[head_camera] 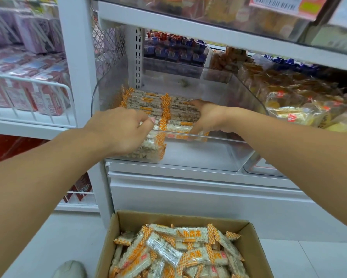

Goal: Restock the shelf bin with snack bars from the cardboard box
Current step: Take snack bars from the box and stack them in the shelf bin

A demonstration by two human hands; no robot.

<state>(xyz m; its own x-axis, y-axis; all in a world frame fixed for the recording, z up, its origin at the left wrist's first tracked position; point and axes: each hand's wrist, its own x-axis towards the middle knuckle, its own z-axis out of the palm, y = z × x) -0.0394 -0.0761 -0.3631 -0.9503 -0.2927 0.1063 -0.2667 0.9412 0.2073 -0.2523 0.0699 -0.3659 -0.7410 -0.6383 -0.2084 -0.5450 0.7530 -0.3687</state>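
A clear plastic shelf bin (pixel 218 157) stands on the white shelf, and rows of white-and-orange snack bars (pixel 146 105) fill its left half. My left hand (pixel 120 129) reaches over the bin's front wall, its curled fingers on the bars in the left row. My right hand (pixel 206 117) lies inside the bin against the right end of a row of bars, fingers extended along them. Below, on the floor, an open cardboard box (pixel 250 237) holds several loose bars (pixel 176 251) of the same kind.
Neighbouring bins hold blue-wrapped sweets (pixel 174 49) behind and yellow-wrapped pastries (pixel 301 109) on the right. A shelf edge (pixel 208 33) overhangs the bin. Wire shelves with pink boxes (pixel 28 93) stand on the left. A shoe tip (pixel 70 269) shows beside the box.
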